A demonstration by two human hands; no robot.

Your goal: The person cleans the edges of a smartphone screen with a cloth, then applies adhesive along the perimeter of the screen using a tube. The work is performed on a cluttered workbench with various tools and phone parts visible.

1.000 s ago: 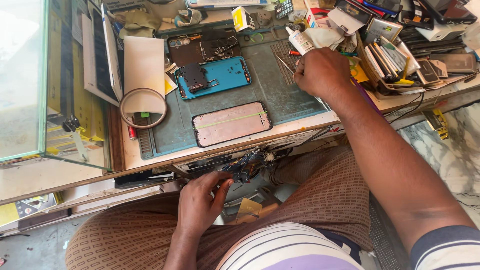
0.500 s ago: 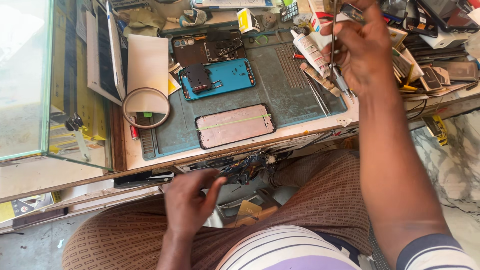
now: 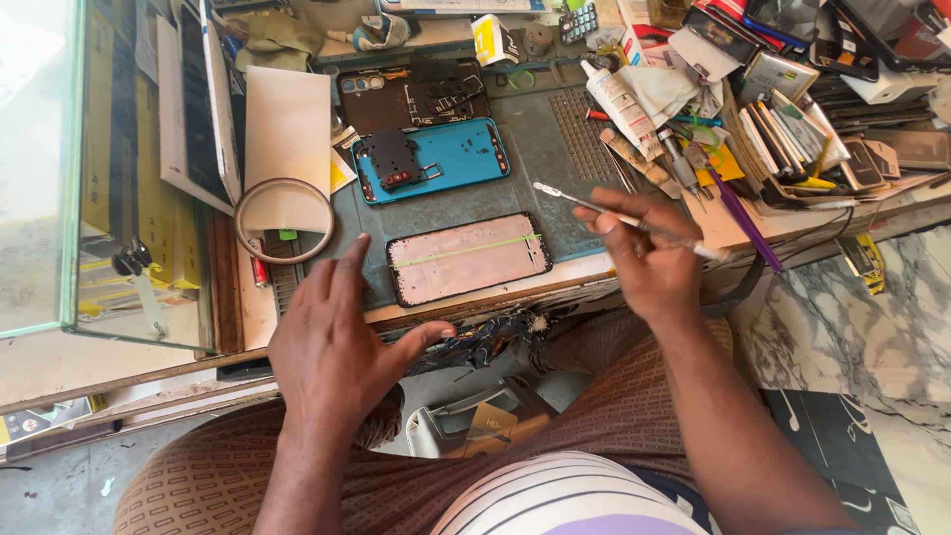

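right hand (image 3: 649, 260) grips metal tool (image 3: 594, 209) | phone panel (image 3: 468, 258) left of it

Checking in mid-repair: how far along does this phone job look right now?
Done: the blue phone frame lies opened on the green mat, and the pinkish screen panel lies apart near the bench edge. In hand: the right hand holds a thin metal pry tool; the left hand hovers open beside the panel. Left: frame and panel are not yet joined.
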